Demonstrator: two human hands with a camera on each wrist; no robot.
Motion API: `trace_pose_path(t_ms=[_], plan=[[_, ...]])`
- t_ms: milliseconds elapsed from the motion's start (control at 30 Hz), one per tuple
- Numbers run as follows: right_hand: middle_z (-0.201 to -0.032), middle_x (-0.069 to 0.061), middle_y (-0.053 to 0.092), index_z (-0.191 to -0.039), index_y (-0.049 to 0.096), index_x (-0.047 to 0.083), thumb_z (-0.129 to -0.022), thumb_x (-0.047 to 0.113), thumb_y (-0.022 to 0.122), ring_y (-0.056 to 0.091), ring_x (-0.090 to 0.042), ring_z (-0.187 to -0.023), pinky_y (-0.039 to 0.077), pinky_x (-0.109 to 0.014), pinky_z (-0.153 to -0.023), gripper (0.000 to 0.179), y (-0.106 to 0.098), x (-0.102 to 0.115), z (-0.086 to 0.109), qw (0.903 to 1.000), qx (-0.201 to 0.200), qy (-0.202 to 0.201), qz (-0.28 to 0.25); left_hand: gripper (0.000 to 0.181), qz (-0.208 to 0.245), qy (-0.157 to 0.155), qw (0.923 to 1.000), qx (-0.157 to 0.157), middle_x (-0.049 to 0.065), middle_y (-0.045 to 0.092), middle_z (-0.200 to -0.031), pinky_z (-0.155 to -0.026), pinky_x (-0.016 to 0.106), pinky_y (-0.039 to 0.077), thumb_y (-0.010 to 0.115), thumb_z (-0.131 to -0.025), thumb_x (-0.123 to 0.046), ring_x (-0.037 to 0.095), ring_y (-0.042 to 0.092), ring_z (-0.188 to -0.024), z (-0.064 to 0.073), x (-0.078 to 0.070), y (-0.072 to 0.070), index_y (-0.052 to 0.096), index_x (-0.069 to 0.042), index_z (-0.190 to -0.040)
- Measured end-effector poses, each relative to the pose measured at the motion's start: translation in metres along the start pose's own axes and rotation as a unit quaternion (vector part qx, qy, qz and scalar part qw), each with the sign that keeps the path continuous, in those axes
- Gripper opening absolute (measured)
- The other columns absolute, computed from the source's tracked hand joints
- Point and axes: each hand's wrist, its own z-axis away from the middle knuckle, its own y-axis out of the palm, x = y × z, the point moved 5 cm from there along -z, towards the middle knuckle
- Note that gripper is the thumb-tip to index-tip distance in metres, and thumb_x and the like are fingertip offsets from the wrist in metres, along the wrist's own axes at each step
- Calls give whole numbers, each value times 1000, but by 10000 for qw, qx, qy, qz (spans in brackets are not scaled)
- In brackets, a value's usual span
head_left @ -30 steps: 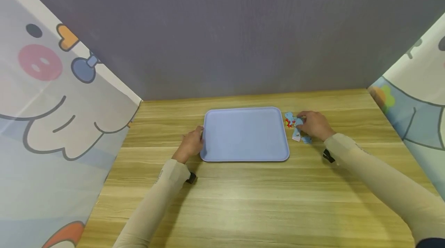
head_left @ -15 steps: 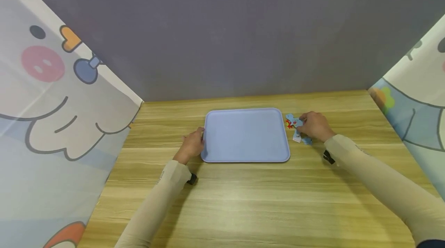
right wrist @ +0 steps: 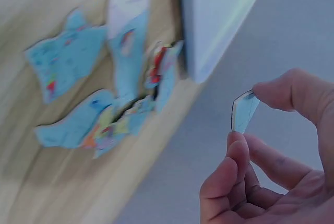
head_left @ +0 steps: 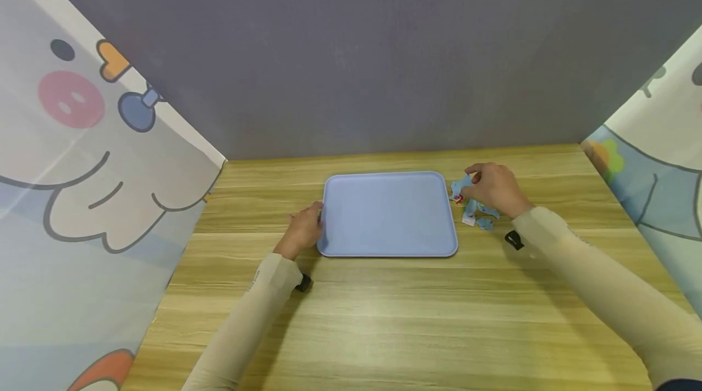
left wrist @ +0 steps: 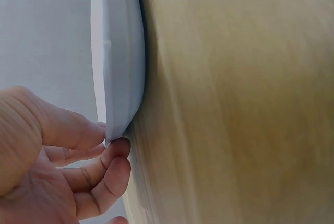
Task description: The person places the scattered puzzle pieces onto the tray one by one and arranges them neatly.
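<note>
My left hand (head_left: 301, 229) pinches the near-left rim of a pale blue rectangular tray (head_left: 386, 214). In the left wrist view, its thumb lies on the rim and curled fingers (left wrist: 116, 174) are under the edge. Off the tray's right side, my right hand (head_left: 496, 189) holds a light blue jigsaw puzzle piece (right wrist: 243, 112) between thumb and fingertips, raised above the table. Below it lie several loose jigsaw pieces (right wrist: 68, 59), mostly light blue with coloured prints, some overlapping. One long piece (right wrist: 128, 41) has a whitish end.
The tray lies flat on a wood-grain table (head_left: 384, 318). A grey wall (head_left: 384, 56) rises behind the table. Cartoon-printed panels stand at the left (head_left: 109, 196) and right (head_left: 658, 135). Black wrist straps (head_left: 514, 240) show under the sleeves.
My right hand has lifted a puzzle piece off the pile and moved slightly away from me, uncovering another blue piece. My left hand stays at the tray's rim.
</note>
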Motion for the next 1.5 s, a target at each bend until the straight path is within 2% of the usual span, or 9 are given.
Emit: trace_pose_path(t_ms=[133, 333, 700, 800, 1000, 1233, 1367, 1500], plan=[[-96, -16, 61, -122, 58, -3, -79, 19, 71, 53, -22, -65, 42, -35, -60, 50, 2, 15, 0, 10000, 61, -63, -38, 44, 19, -62, 10000, 34, 13, 65, -102, -93, 63, 25, 56, -92, -6, 33, 57, -104, 0, 1, 0, 44, 0, -134], [-96, -16, 62, -122, 59, -3, -79, 17, 69, 57, -22, -68, 43, -40, -69, 48, 10, 37, -4, 9993, 94, -368, -2, 44, 73, -42, 10000, 4, 14, 65, -103, -96, 67, 22, 55, -92, -6, 34, 57, -106, -2, 2, 1, 44, 0, -134], [-90, -14, 63, -118, 62, -2, -77, 15, 72, 54, -25, -74, 39, -40, -74, 45, 24, 66, -25, 9966, 29, -819, -74, 43, 32, -2, 10000, -30, 21, 61, -115, -97, 71, 17, 54, -93, -6, 39, 51, -115, -5, 2, -2, 44, 0, -134], [-89, -12, 62, -117, 63, -1, -76, 15, 73, 54, -25, -77, 40, -41, -74, 45, 36, 75, -30, 9958, 234, -887, -32, 43, -8, -24, 10000, -39, 22, 58, -120, -97, 70, 18, 54, -93, -6, 39, 50, -116, -4, 2, -1, 44, 1, -134], [-87, -8, 61, -118, 62, -1, -77, 16, 75, 53, -22, -73, 42, -39, -72, 45, 68, 94, -37, 9898, 974, -1036, 47, 44, -48, -64, 10000, -40, 21, 59, -120, -96, 69, 20, 54, -92, -6, 39, 52, -115, -2, 5, 2, 44, 1, -134], [-78, -3, 60, -111, 64, -2, -75, 18, 76, 56, -19, -74, 43, -40, -78, 43, 98, 113, -45, 9825, 1402, -1199, 265, 44, -22, -8, 10000, -80, 20, 60, -119, -97, 70, 17, 54, -92, -5, 38, 52, -115, -2, 3, 4, 44, 1, -134], [-88, -6, 63, -106, 65, 0, -74, 18, 77, 54, -24, -83, 39, -44, -86, 39, 114, 122, -50, 9804, 1562, -1153, 346, 43, -57, 42, 9999, -118, 21, 58, -121, -96, 71, 17, 55, -92, -5, 39, 51, -115, -2, 2, 4, 45, 1, -133], [-101, -9, 63, -104, 65, 2, -75, 18, 78, 53, -25, -87, 41, -43, -85, 36, 125, 129, -52, 9783, 1695, -1116, 413, 43, -50, 58, 9999, -150, 21, 58, -122, -96, 70, 19, 55, -91, -4, 39, 51, -115, 0, 2, 3, 45, 0, -133]])
